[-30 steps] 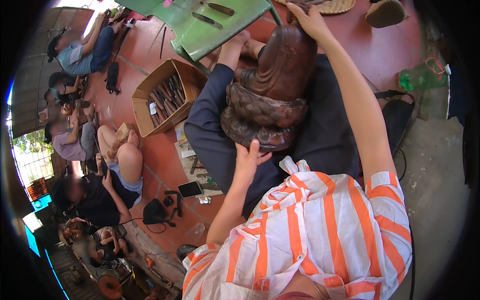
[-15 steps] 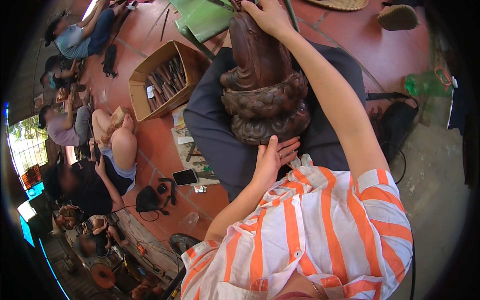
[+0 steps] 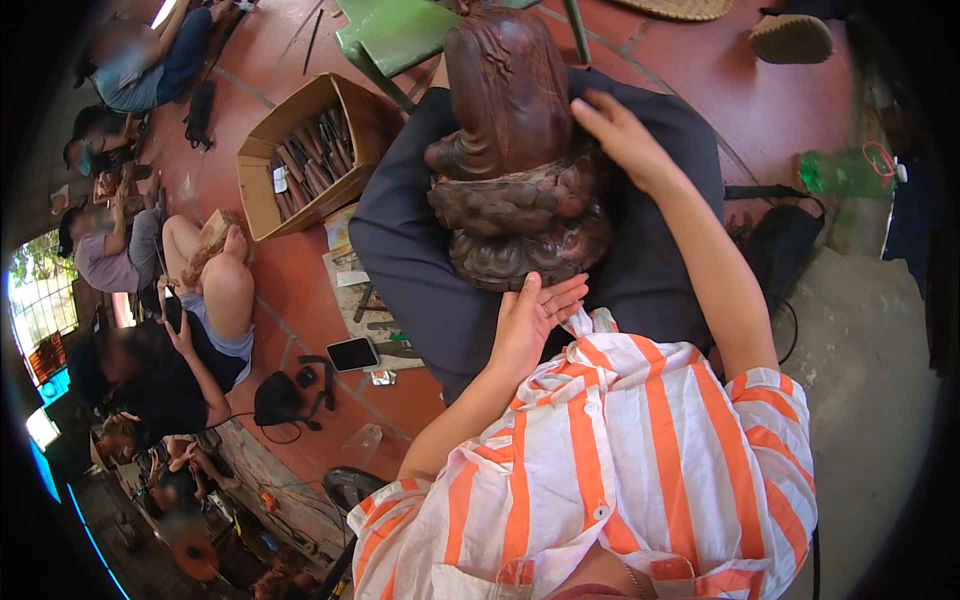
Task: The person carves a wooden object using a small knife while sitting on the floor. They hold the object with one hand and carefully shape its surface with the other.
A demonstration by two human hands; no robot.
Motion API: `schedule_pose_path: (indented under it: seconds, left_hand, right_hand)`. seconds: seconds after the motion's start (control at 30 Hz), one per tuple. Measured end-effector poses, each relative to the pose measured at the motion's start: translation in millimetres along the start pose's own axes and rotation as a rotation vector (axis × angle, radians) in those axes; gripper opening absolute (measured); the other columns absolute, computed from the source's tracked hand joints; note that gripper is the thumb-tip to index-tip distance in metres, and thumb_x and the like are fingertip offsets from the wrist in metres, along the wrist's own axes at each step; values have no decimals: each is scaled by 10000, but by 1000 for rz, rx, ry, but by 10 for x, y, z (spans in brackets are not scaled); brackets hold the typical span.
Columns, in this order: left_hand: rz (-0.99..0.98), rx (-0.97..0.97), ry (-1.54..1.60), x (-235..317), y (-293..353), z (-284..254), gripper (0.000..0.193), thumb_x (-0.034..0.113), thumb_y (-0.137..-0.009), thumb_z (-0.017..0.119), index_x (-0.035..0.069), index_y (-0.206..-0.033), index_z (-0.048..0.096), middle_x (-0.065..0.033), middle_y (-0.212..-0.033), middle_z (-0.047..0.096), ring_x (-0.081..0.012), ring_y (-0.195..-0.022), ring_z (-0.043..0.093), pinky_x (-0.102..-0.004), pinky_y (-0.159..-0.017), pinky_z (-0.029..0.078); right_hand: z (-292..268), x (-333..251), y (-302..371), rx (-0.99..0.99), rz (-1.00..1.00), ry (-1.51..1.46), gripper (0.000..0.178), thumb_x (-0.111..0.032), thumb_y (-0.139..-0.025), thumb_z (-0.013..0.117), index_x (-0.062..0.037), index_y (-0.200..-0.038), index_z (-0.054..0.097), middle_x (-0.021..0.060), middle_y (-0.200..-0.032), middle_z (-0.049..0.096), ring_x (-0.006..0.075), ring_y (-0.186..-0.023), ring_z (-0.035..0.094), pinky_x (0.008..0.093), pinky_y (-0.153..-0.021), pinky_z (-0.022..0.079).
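Observation:
A dark brown carved wooden statue [image 3: 510,100] rests on my lap: a smooth robed figure above a base of carved petals. My left hand [image 3: 532,312] is at the base's near edge, its thumb and fingers stretched out, palm partly turned up; the fingertips seem to touch the rim. Beside the figure's right side is my right hand [image 3: 622,140], fingers extended and apart, with the fingertips close to the wood. Whether they touch it I cannot tell. The statue's top reaches the upper picture edge.
A green plastic chair [image 3: 425,38] stands beyond my knees. To the left are a cardboard box [image 3: 262,205] of long wooden-handled tools, a phone [image 3: 353,354] and a black pouch [image 3: 278,398] on the tiles. Several people sit farther left. A green bottle [image 3: 850,172] lies at right.
My right hand has left the statue's top and come down along its right side. The statue has shifted slightly up and left in the view. My left hand stays by the base.

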State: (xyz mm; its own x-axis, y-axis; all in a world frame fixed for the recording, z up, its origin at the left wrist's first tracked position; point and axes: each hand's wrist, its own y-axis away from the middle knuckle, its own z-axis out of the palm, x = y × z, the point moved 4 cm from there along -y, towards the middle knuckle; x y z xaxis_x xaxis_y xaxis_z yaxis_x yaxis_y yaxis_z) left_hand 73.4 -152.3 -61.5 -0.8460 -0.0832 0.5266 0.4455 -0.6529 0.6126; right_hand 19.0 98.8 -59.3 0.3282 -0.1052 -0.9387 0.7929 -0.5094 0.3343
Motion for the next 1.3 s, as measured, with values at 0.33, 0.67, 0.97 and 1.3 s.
schedule_pose_path:
  seconds: [0.33,0.67,0.97,1.3]
  left_hand:
    - [25,-5,162,69,-121,-409,532,405,-954,479,41,-1340,428,-164,-1320,526,-342,-1262,461,-544,-1038,396]
    - [-9,51,251,137,-303,-509,532,368,-928,546,14,-1310,436,-165,-1276,561,-290,-1117,604,-436,-872,563]
    - [-9,7,317,143,-314,-443,491,332,-923,542,6,-1283,464,-160,-1236,588,-297,-1091,617,-430,-839,581]
    - [-24,-67,495,7,-357,-417,470,236,-878,568,6,-1277,475,-175,-1243,577,-328,-1104,600,-467,-847,574]
  right_hand:
    - [48,253,-324,-238,-117,258,947,-640,-780,655,23,-1403,390,266,-1272,537,312,-1192,532,366,-992,412]
    - [91,300,-301,-234,-119,190,964,-641,-777,653,21,-1415,363,261,-1305,513,323,-1231,503,375,-1025,386]
    - [67,243,-291,-195,-135,162,974,-628,-769,667,25,-1416,346,260,-1337,487,322,-1247,491,374,-1031,382]
    - [150,107,-292,-192,-119,46,848,-516,-810,695,32,-1382,394,220,-1319,509,254,-1201,510,336,-986,406]
